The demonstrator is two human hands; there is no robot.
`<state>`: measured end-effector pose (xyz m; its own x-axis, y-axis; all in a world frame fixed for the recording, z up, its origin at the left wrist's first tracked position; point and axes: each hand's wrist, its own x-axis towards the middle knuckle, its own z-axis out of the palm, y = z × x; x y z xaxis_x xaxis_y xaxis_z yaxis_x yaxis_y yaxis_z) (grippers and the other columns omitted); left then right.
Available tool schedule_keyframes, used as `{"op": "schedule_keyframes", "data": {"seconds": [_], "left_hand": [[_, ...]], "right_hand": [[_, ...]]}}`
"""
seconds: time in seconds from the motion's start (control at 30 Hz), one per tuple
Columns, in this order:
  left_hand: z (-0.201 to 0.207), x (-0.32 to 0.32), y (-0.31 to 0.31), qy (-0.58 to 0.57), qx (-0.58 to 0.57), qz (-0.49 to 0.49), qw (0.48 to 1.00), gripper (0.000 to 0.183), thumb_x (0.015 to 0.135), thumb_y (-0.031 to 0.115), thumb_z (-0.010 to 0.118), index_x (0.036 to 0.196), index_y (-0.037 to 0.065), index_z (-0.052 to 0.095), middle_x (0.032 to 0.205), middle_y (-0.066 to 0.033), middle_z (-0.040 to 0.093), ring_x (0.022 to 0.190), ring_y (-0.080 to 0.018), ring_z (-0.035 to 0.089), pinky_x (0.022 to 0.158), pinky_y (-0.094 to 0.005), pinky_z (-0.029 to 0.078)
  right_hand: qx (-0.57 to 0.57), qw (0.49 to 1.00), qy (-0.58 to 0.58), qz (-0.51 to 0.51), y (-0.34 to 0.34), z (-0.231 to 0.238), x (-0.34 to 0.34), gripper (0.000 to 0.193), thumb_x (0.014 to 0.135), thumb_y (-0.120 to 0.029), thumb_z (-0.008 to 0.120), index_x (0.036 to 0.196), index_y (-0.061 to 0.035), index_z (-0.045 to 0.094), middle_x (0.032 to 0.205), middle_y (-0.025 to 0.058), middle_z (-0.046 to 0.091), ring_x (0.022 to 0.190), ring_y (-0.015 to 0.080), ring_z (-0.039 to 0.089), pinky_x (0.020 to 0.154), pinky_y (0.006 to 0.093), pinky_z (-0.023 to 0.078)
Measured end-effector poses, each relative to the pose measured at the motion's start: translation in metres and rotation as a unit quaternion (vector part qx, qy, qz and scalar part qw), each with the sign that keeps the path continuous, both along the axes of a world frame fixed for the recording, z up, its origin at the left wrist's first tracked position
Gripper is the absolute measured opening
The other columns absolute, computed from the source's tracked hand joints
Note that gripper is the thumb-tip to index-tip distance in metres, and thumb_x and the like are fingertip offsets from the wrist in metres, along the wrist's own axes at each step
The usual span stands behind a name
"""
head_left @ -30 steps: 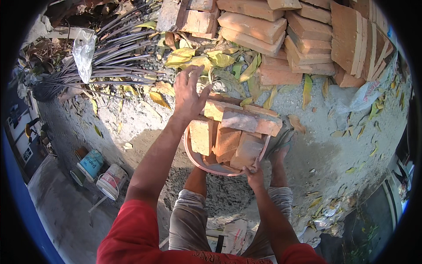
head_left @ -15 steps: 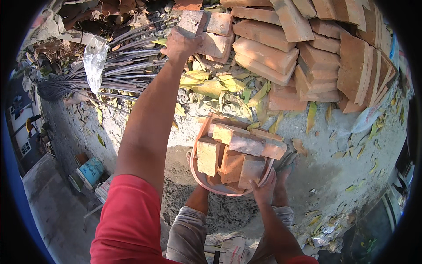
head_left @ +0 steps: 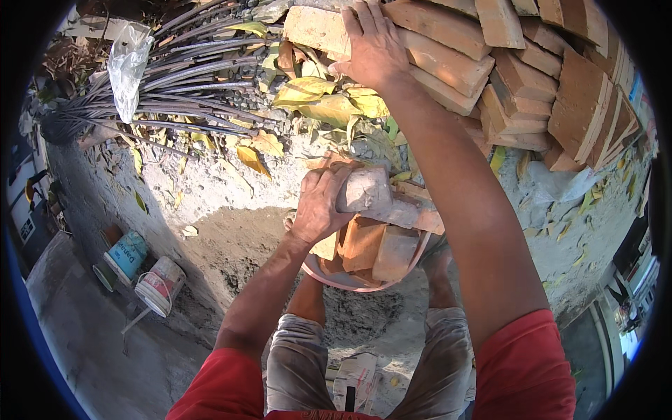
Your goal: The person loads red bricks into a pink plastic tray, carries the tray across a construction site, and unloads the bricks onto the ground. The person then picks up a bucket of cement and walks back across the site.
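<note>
A round pinkish basin [head_left: 339, 283] full of orange-brown bricks [head_left: 362, 243] stands on the ground between my legs. My left hand [head_left: 320, 206] is closed around the end of a greyish brick [head_left: 367, 189], which lies on top of the load. Farther off, my right hand [head_left: 372, 45] grips the right part of a pale orange brick [head_left: 315, 28] at the left end of the brick pile, its thumb on the near side and its fingers over the top. Part of that brick is hidden under the hand.
A large brick pile [head_left: 448, 59] fills the far right. Thin metal rods [head_left: 189, 77] with a clear plastic bag [head_left: 129, 73] lie at the far left. Yellow leaves [head_left: 325, 105] litter the ground. A blue bucket [head_left: 127, 256] and a white bucket [head_left: 159, 283] stand lower left.
My left hand has brought the greyish brick from the pile onto the basin's load. My right hand has left the basin rim and reached the pile. The view has shifted slightly.
</note>
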<state>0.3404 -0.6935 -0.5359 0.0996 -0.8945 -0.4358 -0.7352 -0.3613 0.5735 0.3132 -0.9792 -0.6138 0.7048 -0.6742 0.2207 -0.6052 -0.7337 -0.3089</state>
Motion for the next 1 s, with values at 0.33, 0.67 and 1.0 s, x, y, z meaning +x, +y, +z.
{"op": "schedule_keyframes", "data": {"seconds": [0.33,0.67,1.0], "left_hand": [[-0.026,-0.063,0.06,-0.009,-0.014,-0.086,0.996,0.088,0.07,0.03,0.087,0.147,0.014,0.048,0.143,-0.005,0.051,0.131,-0.0275,0.048,0.12,-0.0534,0.03],[-0.032,-0.103,0.158,-0.06,0.116,0.344,0.93,0.107,0.067,0.037,0.093,0.15,0.005,0.033,0.144,-0.0225,0.038,0.137,-0.0425,0.037,0.116,-0.0573,0.029],[-0.083,0.005,0.204,0.024,0.106,0.482,0.869,0.073,0.105,0.059,0.046,0.143,-0.003,0.051,0.124,-0.0255,0.062,0.117,-0.0359,0.06,0.102,-0.0416,0.047]], "right_hand": [[-0.032,0.997,0.047,-0.049,0.01,-0.031,0.023,0.046,0.093,-0.009,0.047,0.138,0.0026,0.05,0.151,0.0224,0.04,0.148,0.038,0.031,0.116,0.0538,0.032],[0.43,0.881,0.078,-0.181,0.1,0.082,-0.02,0.094,0.077,-0.039,0.086,0.141,0.0092,0.037,0.129,0.0287,0.06,0.126,0.037,0.058,0.109,0.0455,0.044],[0.491,0.783,-0.084,-0.372,0.402,0.128,-0.217,0.095,0.087,-0.043,0.081,0.154,0.0068,0.034,0.146,0.0269,0.045,0.134,0.041,0.048,0.11,0.0459,0.042]]}}
